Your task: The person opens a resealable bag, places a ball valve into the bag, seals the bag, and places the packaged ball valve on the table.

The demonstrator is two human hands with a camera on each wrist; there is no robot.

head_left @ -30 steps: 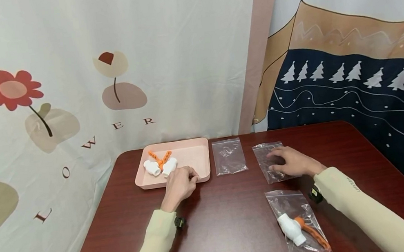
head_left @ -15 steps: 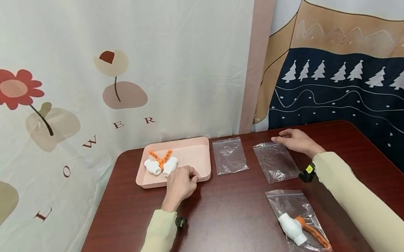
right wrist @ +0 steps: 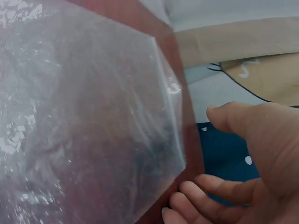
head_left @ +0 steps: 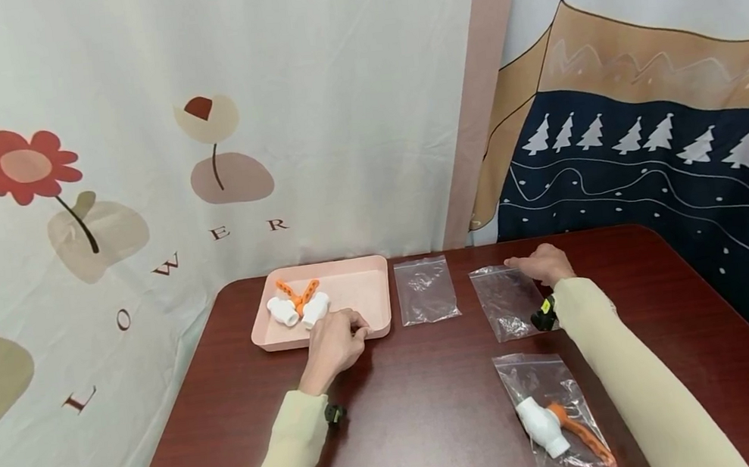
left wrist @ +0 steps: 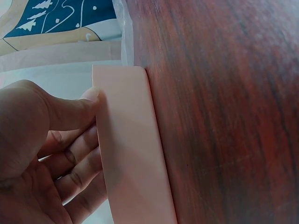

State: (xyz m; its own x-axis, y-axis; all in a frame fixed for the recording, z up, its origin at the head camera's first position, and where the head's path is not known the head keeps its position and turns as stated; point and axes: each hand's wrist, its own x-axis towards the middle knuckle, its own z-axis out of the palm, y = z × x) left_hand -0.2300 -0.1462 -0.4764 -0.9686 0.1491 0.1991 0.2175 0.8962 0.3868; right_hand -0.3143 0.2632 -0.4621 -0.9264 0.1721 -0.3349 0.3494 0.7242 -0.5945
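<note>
In the head view, a person's left hand [head_left: 337, 344] holds the near wall of a pink tray [head_left: 359, 284], toward its right corner, while the right hand [head_left: 545, 264] is at the top edge of a clear zip bag [head_left: 508, 299] lying flat to the right. The tray sits at the far left of a dark red-brown table [head_left: 421, 411]; on its left side lie two white fittings [head_left: 283, 311] and orange handles [head_left: 310, 290] forming a V just behind them. A second flat bag [head_left: 426, 293] lies between the tray and the clear zip bag. Nearer the person, a filled bag [head_left: 539, 376] contains a white valve body [head_left: 541, 426] and an orange lever [head_left: 584, 436], side by side. Both arms wear pale yellow sleeves [head_left: 643, 373], with a black device [head_left: 544, 314] at each wrist. Printed curtains [head_left: 348, 114] hang behind the table. The left wrist view shows the thumb tip at the tray's upper edge and the other fingers bent on the inner side of the wall, so the rim is pinched between them. In the right wrist view, the thumb stands well apart from the loosely bent fingers, whose tips are just beside a corner of the clear zip bag; whether they touch it cannot be told.
</note>
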